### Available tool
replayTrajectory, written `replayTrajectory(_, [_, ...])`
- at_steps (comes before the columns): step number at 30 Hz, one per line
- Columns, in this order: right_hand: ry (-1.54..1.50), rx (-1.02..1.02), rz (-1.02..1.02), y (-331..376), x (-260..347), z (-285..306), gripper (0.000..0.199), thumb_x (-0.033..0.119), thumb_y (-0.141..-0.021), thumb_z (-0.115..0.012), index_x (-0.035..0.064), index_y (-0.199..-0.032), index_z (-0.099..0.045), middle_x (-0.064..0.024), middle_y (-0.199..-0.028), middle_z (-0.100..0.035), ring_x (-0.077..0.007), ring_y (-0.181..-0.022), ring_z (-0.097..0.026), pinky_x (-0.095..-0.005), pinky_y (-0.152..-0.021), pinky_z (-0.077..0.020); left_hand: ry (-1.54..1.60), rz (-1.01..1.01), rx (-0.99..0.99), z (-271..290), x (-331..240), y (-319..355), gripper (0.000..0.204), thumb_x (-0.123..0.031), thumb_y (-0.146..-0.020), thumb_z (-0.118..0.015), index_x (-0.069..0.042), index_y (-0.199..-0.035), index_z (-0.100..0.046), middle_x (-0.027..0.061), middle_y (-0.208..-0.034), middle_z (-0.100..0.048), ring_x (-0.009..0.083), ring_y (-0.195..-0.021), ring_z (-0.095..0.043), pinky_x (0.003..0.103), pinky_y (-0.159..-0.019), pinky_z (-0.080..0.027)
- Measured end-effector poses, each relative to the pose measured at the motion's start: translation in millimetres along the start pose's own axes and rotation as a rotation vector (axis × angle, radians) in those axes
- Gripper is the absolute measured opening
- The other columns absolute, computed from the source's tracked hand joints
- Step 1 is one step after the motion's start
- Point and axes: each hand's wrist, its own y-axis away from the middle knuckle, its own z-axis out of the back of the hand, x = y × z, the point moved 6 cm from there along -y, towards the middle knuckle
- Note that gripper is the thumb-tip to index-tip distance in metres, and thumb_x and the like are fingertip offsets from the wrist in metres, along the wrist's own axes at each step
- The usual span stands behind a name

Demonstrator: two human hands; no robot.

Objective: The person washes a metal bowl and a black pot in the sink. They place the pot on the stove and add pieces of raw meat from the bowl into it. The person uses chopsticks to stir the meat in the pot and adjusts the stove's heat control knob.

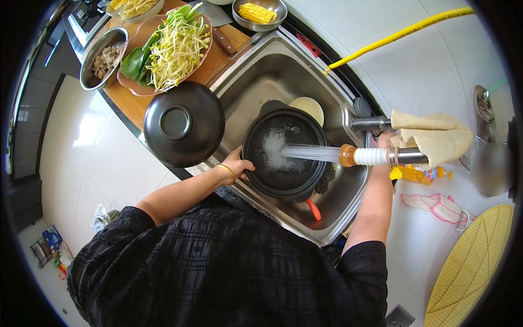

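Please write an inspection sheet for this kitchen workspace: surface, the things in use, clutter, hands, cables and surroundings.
Surface: steel sink set in a counter; wooden board beside it.
Things in use: black pot in the sink, water spraying into it from the tap; black lid upside down on the counter edge.
Clutter: plate of sprouts and greens, bowl of meat, bowl of corn, cloth over the tap, yellow bottle.
Hands: left hand grips the pot rim; right hand at the tap, mostly hidden.
Cables: yellow hose along the wall.
Surroundings: white tiled floor, yellow mat.
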Motion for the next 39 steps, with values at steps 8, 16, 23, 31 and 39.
replayTrajectory(8, [-0.022, -0.003, -0.033, -11.7, 8.6, -3.5, 0.046, 0.039, -0.086, -0.029, 0.0011, -0.097, -0.052, -0.0132, -0.089, -0.054, -0.0263, -0.084, -0.052, -0.0329, -0.073, -0.0393, -0.073, 0.022, 0.02, 6.8, 6.0, -7.2, 0.056, 0.006, -0.062, -0.053, -0.006, -0.114, -0.036, 0.0101, -0.089, -0.054, 0.0206, -0.068, -0.056, 0.028, -0.043, -0.044])
replayTrajectory(16, [-0.052, -0.007, -0.04, -13.5, 10.2, -2.6, 0.043, 0.038, -0.086, -0.031, 0.0026, -0.097, -0.052, -0.0116, -0.086, -0.053, -0.0244, -0.081, -0.052, -0.032, -0.07, -0.04, -0.008, 0.04, 0.027, 2.8, 4.1, -4.7, 0.057, 0.007, -0.062, -0.054, -0.005, -0.115, -0.035, 0.0118, -0.096, -0.054, 0.0238, -0.074, -0.056, 0.033, -0.047, -0.047])
replayTrajectory(23, [-0.066, -0.01, -0.054, -11.5, 6.9, -3.4, 0.04, 0.038, -0.085, -0.033, 0.0039, -0.096, -0.051, -0.0102, -0.084, -0.053, -0.0227, -0.079, -0.052, -0.0312, -0.068, -0.0406, -0.007, 0.03, 0.037, 1.0, 1.5, -3.6, 0.057, 0.008, -0.062, -0.053, -0.004, -0.115, -0.035, 0.0123, -0.095, -0.054, 0.0245, -0.074, -0.057, 0.034, -0.049, -0.048])
replayTrajectory(31, [-0.082, -0.018, -0.069, -13.3, 2.5, -3.1, 0.037, 0.037, -0.085, -0.036, 0.0053, -0.096, -0.051, -0.0086, -0.082, -0.052, -0.0207, -0.076, -0.052, -0.0302, -0.065, -0.0413, -0.014, 0.034, 0.043, 6.1, 8.6, -10.1, 0.057, 0.009, -0.062, -0.051, -0.002, -0.115, -0.034, 0.014, -0.099, -0.052, 0.0267, -0.08, -0.056, 0.038, -0.054, -0.051])
replayTrajectory(39, [-0.094, -0.018, -0.079, -13.0, 0.9, -1.5, 0.034, 0.037, -0.084, -0.038, 0.0068, -0.095, -0.05, -0.007, -0.079, -0.052, -0.0187, -0.074, -0.052, -0.0293, -0.062, -0.042, -0.062, 0.041, 0.034, 3.1, 3.6, -5.7, 0.057, 0.008, -0.063, -0.052, -0.003, -0.115, -0.034, 0.0131, -0.096, -0.053, 0.0249, -0.074, -0.057, 0.033, -0.049, -0.049])
